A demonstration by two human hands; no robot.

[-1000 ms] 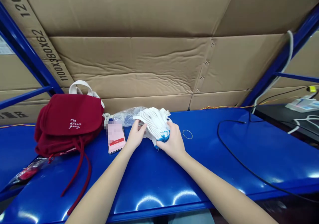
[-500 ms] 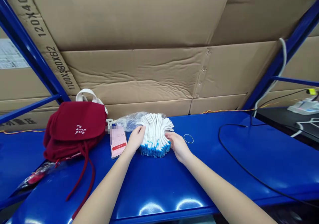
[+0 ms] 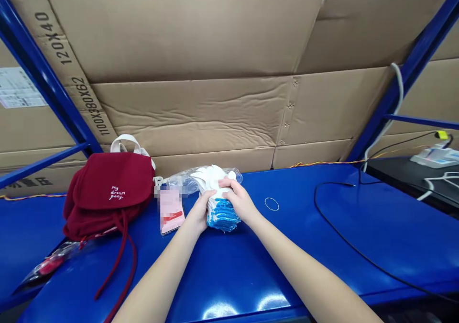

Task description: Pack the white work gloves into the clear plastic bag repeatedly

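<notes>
A stack of white knitted gloves (image 3: pixel 216 194) with blue cuffs is between my hands, its cuffs facing me. My left hand (image 3: pixel 201 212) grips the stack along its left side, thumb on top. From the right, my right hand (image 3: pixel 239 199) closes over the upper face and right edge, fingers lying across the white part. Behind the gloves lies a crumpled clear plastic bag (image 3: pixel 181 179). A phone with a pink screen (image 3: pixel 172 213) rests just left of my left hand. Right of the gloves, a thin pale loop like a rubber band (image 3: pixel 271 204) lies on the blue shelf (image 3: pixel 287 251).
A dark red backpack (image 3: pixel 111 184) with hanging cords stands at the left. A black cable (image 3: pixel 344 239) curves across the right side of the shelf. Cardboard (image 3: pixel 193 117) forms the back wall between blue metal posts (image 3: pixel 405 81). A white power strip (image 3: pixel 435 154) sits far right.
The gloves, fanned out upright before, now lie flatter as a compact stack turned slightly. My right hand has moved from their right edge onto the top. The view has tilted up a little.
</notes>
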